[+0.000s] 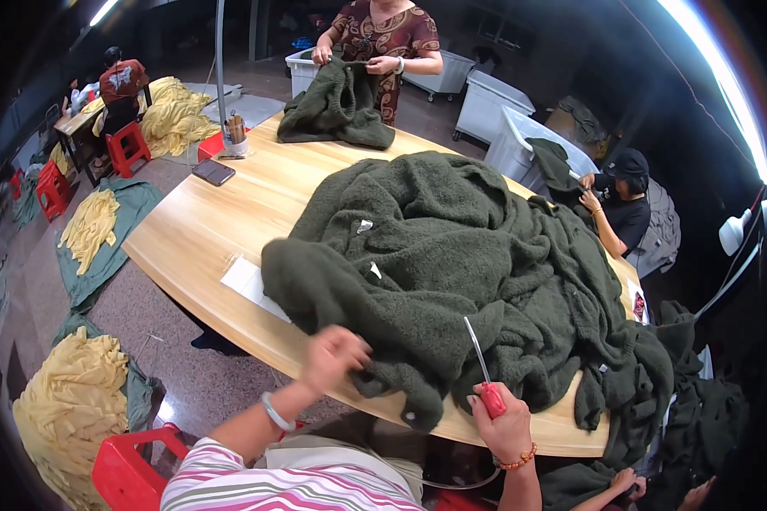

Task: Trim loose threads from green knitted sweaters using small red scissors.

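A big heap of dark green fleece garments (418, 230) covers the middle of the table, with small white tags showing on it. My right hand (504, 426) is closed round the red handle of a tool with a long thin metal shaft (477, 349), which points up in front of the heap. A thin clear tube (469, 487) runs by my right wrist. At the heap's near left edge is my left hand (337, 358), smeared by motion with its fingers partly curled; whether they grip cloth cannot be made out.
The wooden table (204, 213) carries a phone (214, 173), a cup of tools (235, 136) and white paper (251, 285). Across it, a person handles a green garment (337, 106); another works at right beside white bins (493, 102). Red stools (132, 473) and yellow cloth piles (77, 417) stand left.
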Demonstrator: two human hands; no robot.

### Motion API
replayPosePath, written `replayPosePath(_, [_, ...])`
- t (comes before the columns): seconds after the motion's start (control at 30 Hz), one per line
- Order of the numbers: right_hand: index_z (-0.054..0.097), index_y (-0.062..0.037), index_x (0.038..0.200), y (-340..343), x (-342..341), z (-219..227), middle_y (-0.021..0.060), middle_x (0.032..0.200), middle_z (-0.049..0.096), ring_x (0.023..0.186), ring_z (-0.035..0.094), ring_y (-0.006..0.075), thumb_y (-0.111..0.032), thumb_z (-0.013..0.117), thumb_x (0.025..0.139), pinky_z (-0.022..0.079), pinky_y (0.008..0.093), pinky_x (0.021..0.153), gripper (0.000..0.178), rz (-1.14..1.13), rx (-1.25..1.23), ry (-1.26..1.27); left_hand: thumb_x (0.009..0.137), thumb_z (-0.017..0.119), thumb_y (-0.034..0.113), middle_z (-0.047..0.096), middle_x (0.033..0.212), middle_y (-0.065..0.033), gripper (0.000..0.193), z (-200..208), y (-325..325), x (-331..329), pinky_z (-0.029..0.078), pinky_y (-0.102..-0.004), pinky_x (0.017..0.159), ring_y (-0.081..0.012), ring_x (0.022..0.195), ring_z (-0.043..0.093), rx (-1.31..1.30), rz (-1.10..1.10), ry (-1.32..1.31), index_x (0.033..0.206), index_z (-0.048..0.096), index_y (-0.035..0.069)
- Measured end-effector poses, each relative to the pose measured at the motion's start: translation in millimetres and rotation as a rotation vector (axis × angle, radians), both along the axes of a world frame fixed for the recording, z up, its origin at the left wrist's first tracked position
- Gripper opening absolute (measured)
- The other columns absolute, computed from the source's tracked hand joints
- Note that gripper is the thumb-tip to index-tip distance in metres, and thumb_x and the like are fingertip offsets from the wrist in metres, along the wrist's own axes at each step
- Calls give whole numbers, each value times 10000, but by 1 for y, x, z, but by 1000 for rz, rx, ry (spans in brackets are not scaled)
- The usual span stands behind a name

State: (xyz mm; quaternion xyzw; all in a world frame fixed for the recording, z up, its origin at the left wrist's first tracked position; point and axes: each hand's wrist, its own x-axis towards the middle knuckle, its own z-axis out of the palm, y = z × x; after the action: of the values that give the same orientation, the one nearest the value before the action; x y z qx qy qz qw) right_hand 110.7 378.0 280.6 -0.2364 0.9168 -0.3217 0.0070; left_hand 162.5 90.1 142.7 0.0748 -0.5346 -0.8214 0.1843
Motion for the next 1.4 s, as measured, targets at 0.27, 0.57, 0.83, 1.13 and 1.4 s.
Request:
replayPosePath(0.27, [637,-65,953,-17,-5,-3,135,758,677,697,672,315,-192,705,827,518,372,626,192,45,-20,32,830,733,105,537,1221,-119,705,-20,-122,-37,459,-285,938,-169,1075,534,108,840,-128,1379,321,-54])
replayPosePath(0.57, [620,25,971,11,-15,2,35,793,633,688,577,47,-48,630,888,494,228,577,112,-39,-265,-51,849,659,39,680,981,-93,223,122,-5,-9,519,-284,789,-164,874,645,-542,-493,284,1069,685,54])
replayPosePath(0.83, [609,28,1028,22,-17,-13,20,823,628,694,568,41,-26,615,892,527,218,593,146,-57,-308,-122,839,699,57,616,976,-68,182,53,13,15,522,-254,747,-136,843,626,-462,-515,-82,1008,659,4])
replayPosePath(1.13, [625,10,1060,9,-33,-46,31,762,646,630,589,67,-116,680,867,497,232,578,237,-84,-196,-59,709,831,239,455,1281,-161,766,70,67,1,481,-368,885,-273,1072,544,-1044,-239,140,1346,446,57])
replayPosePath(1.4, [621,30,1088,32,-35,-54,21,772,625,656,569,46,-120,689,865,511,230,561,277,-132,-328,-148,761,742,226,505,1148,-157,427,33,111,-51,436,-406,820,-335,1021,515,-1423,15,105,1105,558,53])
